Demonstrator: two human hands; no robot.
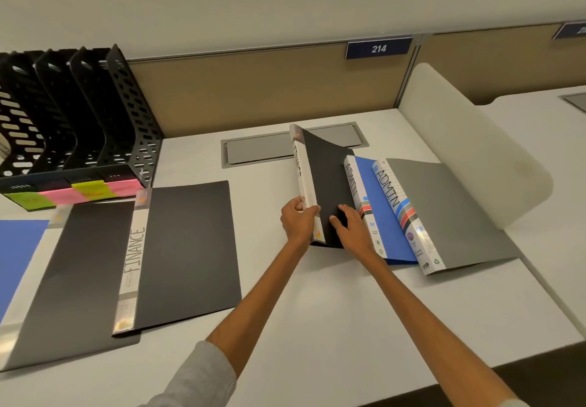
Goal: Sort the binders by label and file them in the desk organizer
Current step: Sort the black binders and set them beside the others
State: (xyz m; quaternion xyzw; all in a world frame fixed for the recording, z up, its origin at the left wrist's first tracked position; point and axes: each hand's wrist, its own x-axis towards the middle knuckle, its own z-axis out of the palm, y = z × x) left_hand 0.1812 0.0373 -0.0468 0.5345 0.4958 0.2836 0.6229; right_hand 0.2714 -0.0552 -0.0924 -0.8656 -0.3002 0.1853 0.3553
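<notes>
Six binders are being shown on the desk (317,327). Near left, 3 are lying flat: a flat FINANCE binder (187,248) over a dark binder (73,273), w/ a plain blue binder (19,254) at the edge. At centre, a raised FINANCE binder (328,181) (tilted up) is being gripped at the spine by the left hand (298,221), fingers curled, & pressed by the right hand (353,230), fingers straight. Touching it, a blue ADMIN binder (380,213) & a grey ADMIN binder (459,213) are lying. At back, the desk organizer (82,121) is being fronted by 4 sticky notes (92,191); contents can't be told.

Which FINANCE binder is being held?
The tilted-up black FINANCE binder: left hand grips its spine, right hand on its cover. The other black FINANCE binder lies flat, untouched.
</notes>
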